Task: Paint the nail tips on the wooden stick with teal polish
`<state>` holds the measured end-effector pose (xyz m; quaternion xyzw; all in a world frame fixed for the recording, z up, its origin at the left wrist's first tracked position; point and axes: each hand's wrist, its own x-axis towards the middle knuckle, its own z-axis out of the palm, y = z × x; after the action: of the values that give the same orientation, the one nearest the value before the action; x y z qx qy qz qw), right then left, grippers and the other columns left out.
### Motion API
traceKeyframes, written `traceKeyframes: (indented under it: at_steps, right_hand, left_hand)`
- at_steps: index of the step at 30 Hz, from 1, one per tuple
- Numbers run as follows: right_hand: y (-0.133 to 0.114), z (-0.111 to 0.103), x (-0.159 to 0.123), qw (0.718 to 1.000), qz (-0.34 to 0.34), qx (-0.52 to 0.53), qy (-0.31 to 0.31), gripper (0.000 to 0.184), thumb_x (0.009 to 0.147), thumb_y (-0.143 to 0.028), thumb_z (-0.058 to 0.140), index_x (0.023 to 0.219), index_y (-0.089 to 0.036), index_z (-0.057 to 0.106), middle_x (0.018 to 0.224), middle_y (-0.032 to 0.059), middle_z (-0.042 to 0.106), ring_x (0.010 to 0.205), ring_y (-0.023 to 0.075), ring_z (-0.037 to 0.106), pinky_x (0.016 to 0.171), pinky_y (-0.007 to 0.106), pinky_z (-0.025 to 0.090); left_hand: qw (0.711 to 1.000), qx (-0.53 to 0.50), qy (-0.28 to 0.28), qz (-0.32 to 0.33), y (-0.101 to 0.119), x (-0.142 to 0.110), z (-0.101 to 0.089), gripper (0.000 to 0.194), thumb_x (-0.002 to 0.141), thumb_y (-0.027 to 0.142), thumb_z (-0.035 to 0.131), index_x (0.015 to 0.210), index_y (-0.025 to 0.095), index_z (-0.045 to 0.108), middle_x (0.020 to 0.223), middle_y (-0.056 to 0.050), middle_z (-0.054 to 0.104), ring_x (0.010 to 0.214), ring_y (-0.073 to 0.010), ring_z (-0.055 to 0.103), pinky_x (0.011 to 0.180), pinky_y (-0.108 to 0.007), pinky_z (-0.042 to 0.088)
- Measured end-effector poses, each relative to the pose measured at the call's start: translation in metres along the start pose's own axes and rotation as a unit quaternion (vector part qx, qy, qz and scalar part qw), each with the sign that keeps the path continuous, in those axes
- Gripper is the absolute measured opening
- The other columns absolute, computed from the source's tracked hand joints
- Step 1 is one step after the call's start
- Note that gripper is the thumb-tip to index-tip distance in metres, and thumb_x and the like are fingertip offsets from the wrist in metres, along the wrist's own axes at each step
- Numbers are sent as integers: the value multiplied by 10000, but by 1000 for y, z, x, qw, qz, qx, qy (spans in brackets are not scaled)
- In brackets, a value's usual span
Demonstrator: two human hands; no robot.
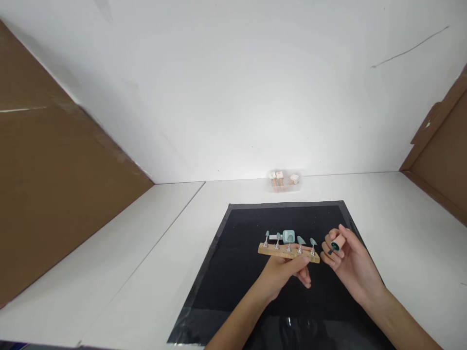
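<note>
My left hand (282, 276) is closed around a narrow wooden nail-tip stand (270, 250), held above the black mat. Along it stand several metal posts, each topped with a grey-green false nail (300, 240). Just to the right, my right hand (352, 265) pinches a pinkish-brown nail polish cap (339, 241). Its dark-green brush (331, 252) points down and left, close to the stand's right end but apart from it. Behind the stand is a square pale-green nail polish bottle (288, 234), partly hidden by the posts, with a white strip (274, 237) at its left.
The black mat (233, 287) has taped edges and lies on a white table (175, 253). At the back, a clear plastic box (288, 187) holds a few white-and-pinkish bottles. A white wall rises behind; brown boards (65, 160) flank both sides.
</note>
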<state>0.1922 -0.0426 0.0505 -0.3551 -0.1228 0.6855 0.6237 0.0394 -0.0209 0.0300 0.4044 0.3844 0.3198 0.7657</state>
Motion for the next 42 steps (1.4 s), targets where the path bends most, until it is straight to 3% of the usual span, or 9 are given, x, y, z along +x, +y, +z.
traceKeyframes:
  at_steps: [5, 11, 19, 25, 37, 42]
  right_hand:
    - [-5, 0, 1, 1000, -23, -1, 5, 302, 598, -371, 823, 580, -163, 606, 418, -72, 384, 404, 55, 324, 396, 190, 336]
    - [-7, -1, 0, 1000, -8, 0, 4, 306, 590, -367, 827, 574, -162, 600, 409, -77, 375, 394, 49, 321, 396, 189, 330]
    - [-7, -3, -1, 1000, 6, 2, -7, 292, 603, -358, 821, 575, -161, 607, 416, -78, 377, 398, 50, 310, 399, 191, 331]
    - [-8, 0, 0, 1000, 12, 4, -4, 294, 596, -348, 827, 565, -161, 602, 416, -77, 379, 402, 52, 306, 399, 192, 332]
    - [-8, -2, -1, 1000, 7, -6, -6, 311, 600, -373, 824, 571, -166, 593, 430, -77, 381, 413, 54, 290, 410, 197, 320]
    - [-8, 1, -7, 998, -36, -57, -5, 337, 621, -444, 800, 582, -173, 604, 455, -66, 366, 444, 71, 290, 430, 208, 321]
  left_hand:
    - [999, -32, -34, 13, -1, 1, -3, 576, 510, 551, 798, 808, 79, 659, 404, 46, 503, 406, -102, 521, 425, -232, 454]
    - [991, -64, -107, 48, -3, 4, -8, 483, 592, 514, 773, 782, 81, 673, 396, 53, 450, 396, -90, 486, 397, -212, 421]
    - [982, -92, -151, 69, -8, 5, -13, 424, 645, 470, 755, 818, 97, 651, 426, 60, 441, 411, -81, 476, 400, -196, 418]
    - [982, -113, -145, 52, -8, 5, -11, 446, 615, 364, 798, 937, 122, 607, 471, 54, 525, 464, -108, 550, 430, -207, 453]
    - [988, -110, -108, 16, -4, 3, -8, 502, 546, 331, 831, 935, 108, 607, 462, 40, 556, 464, -120, 565, 444, -228, 477]
    - [987, -103, -126, 17, -5, 4, -9, 470, 561, 319, 821, 926, 103, 618, 458, 42, 542, 448, -112, 550, 433, -225, 472]
